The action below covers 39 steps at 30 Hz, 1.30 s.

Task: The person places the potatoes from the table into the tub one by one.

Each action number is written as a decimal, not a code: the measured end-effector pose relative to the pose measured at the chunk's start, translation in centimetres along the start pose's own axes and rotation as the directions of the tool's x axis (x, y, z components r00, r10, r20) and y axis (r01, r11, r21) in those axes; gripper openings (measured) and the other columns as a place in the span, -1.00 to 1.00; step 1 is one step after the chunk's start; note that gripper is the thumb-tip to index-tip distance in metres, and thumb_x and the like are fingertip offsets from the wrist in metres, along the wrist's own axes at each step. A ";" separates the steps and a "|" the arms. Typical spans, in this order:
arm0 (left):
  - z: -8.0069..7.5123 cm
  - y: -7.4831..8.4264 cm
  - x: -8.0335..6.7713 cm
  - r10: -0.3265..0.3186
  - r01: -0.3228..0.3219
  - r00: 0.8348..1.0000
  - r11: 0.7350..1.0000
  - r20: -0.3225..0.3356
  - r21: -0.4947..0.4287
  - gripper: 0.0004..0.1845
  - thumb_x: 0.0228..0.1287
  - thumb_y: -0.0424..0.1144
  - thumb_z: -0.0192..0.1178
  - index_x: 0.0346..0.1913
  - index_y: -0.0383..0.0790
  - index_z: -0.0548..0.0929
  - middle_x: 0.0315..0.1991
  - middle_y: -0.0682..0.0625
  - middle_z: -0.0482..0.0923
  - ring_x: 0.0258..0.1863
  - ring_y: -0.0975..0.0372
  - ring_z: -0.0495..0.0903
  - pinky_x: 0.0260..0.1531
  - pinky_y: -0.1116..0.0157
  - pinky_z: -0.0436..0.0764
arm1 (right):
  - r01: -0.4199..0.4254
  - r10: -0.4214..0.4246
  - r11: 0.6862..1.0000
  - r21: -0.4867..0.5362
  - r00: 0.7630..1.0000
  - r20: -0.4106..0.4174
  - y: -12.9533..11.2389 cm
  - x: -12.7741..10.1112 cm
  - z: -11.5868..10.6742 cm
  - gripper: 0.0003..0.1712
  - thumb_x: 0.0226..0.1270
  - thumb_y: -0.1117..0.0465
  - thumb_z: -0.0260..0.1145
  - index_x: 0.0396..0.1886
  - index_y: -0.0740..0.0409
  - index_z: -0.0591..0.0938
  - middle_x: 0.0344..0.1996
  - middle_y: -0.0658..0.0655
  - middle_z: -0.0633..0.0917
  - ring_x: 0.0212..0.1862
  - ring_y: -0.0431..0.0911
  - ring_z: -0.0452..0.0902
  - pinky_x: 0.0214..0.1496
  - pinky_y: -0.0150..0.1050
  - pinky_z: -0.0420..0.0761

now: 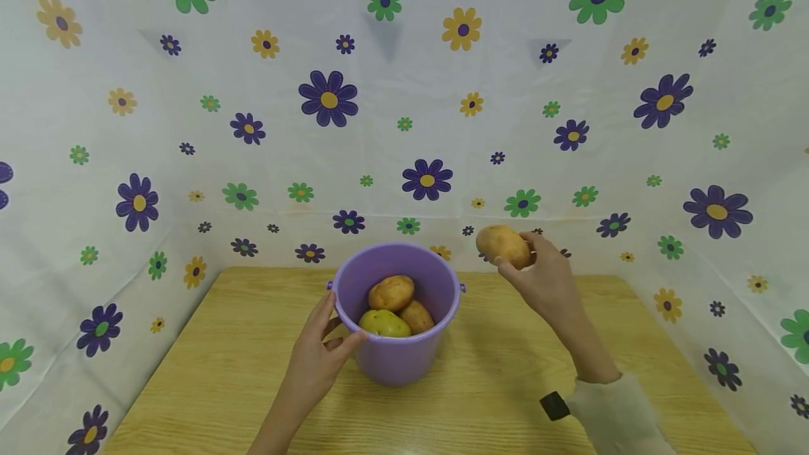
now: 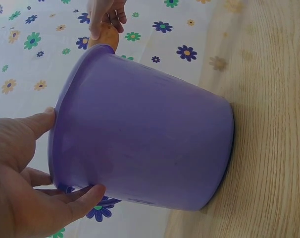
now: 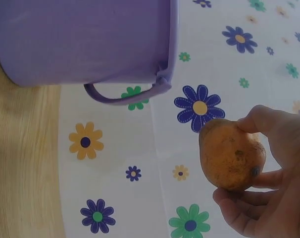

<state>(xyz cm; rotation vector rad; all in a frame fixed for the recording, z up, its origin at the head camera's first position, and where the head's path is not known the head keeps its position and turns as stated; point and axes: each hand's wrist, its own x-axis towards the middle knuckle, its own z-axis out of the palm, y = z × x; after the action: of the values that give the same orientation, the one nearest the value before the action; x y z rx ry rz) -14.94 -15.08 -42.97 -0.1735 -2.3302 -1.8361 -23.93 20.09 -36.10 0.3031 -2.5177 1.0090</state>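
A purple bucket [image 1: 401, 360] stands upright on the wooden table. Inside it lie two brown potatoes [image 1: 392, 293] and a smooth yellow-green rounded item [image 1: 384, 324] whose kind I cannot tell. My left hand [image 1: 322, 350] holds the bucket at its left front rim, thumb and fingers spread against the outside; the left wrist view shows them on the rim and side. To the right of the bucket, my right hand [image 1: 546, 279] grips another potato [image 1: 502, 246] in the air, clear of the rim. Dark spots mark this potato [image 3: 231, 156] in the right wrist view.
The bucket's curved purple handle [image 3: 123, 99] hangs down behind it. White flower-printed sheeting [image 1: 404, 139] encloses the wooden table [image 1: 221, 371] at the back and sides. A small black square [image 1: 555, 406] sits beside the right sleeve [image 1: 613, 413].
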 end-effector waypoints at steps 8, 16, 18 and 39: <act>-0.1 0.0 0.0 0.004 -0.004 1.000 1.000 0.002 -0.007 -0.03 0.35 -0.25 0.43 0.65 -0.28 0.06 0.65 -0.19 -0.04 0.44 -0.17 0.36 0.28 -0.04 0.59 | 0.007 -0.008 1.000 0.011 0.999 0.036 -1.8 -0.5 1.4 -0.32 0.33 0.12 0.45 0.29 0.43 0.49 -0.07 0.32 0.67 -0.19 0.09 0.60 -0.32 -0.22 0.67; -0.1 0.0 -0.1 0.004 -0.004 1.000 1.000 0.005 0.005 -0.03 0.35 -0.23 0.43 0.64 -0.29 0.05 0.65 -0.19 -0.04 0.43 -0.16 0.37 0.27 -0.03 0.60 | 0.045 -0.046 0.999 0.019 0.997 0.054 -3.6 -1.3 3.1 -0.32 0.30 0.08 0.48 0.29 0.37 0.52 -0.04 0.28 0.69 -0.19 0.05 0.62 -0.26 -0.17 0.70; 0.0 0.0 -0.1 0.003 -0.003 1.000 1.000 0.005 0.006 -0.03 0.36 -0.25 0.42 0.64 -0.29 0.05 0.65 -0.19 -0.05 0.43 -0.16 0.37 0.27 -0.04 0.60 | 0.053 -0.054 0.999 0.013 0.997 0.058 -4.0 -1.5 3.5 -0.33 0.29 0.06 0.48 0.28 0.33 0.53 -0.02 0.26 0.69 -0.19 0.05 0.62 -0.26 -0.16 0.69; 0.0 0.3 -0.1 -0.004 0.004 1.000 1.000 0.005 -0.012 -0.01 0.34 -0.22 0.43 0.65 -0.28 0.04 0.65 -0.17 -0.04 0.44 -0.16 0.35 0.29 -0.04 0.59 | 0.159 -0.157 0.987 -0.023 0.985 0.068 -6.8 -3.1 7.5 -0.28 0.18 -0.04 0.58 0.23 0.29 0.64 -0.07 0.19 0.75 -0.08 0.07 0.59 -0.15 -0.05 0.72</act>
<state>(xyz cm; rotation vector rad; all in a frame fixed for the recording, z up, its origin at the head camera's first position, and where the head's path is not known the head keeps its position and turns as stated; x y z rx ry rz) -14.81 -15.00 -42.75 -0.1749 -2.3251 -1.8533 -20.98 10.12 -38.30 0.5263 -2.5178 0.9145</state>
